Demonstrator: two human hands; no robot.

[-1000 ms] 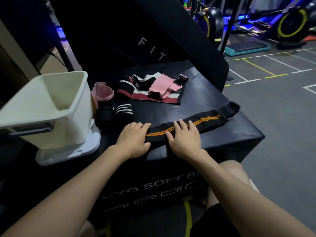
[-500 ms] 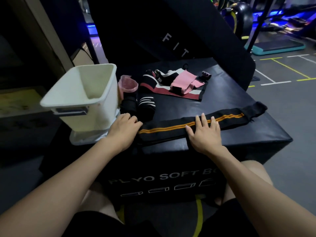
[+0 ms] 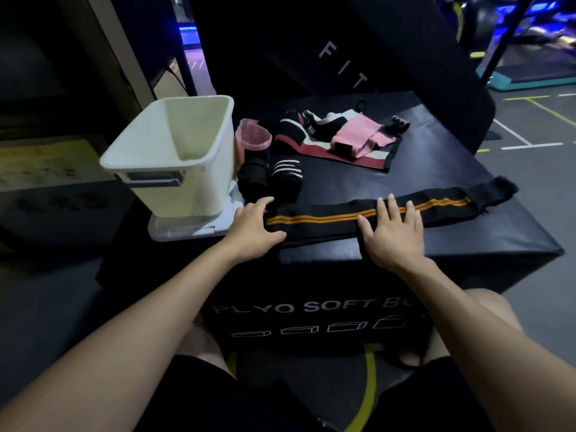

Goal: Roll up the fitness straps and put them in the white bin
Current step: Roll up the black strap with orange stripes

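A long black strap with two orange stripes (image 3: 327,218) lies flat across the front of the black plyo soft box (image 3: 358,182). My left hand (image 3: 254,224) rests on the strap's left end, fingers curled over it. My right hand (image 3: 392,235) lies flat on the strap's middle, fingers spread. The white bin (image 3: 174,157) stands at the box's left edge on a white lid; its visible inside looks bare. Beside it sit a pink rolled strap (image 3: 253,139), a black roll (image 3: 254,176) and a black roll with white stripes (image 3: 286,176).
A pile of unrolled straps (image 3: 343,138), pink, black, white and maroon, lies at the back of the box. A tall black pad marked "FIT" (image 3: 389,57) leans behind. Grey gym floor (image 3: 536,145) with painted lines stretches right. My knees are under the box's front.
My left hand has slid left to the strap's end near the bin, and my right hand moved right along the strap. The hands are now farther apart. The camera turned left.
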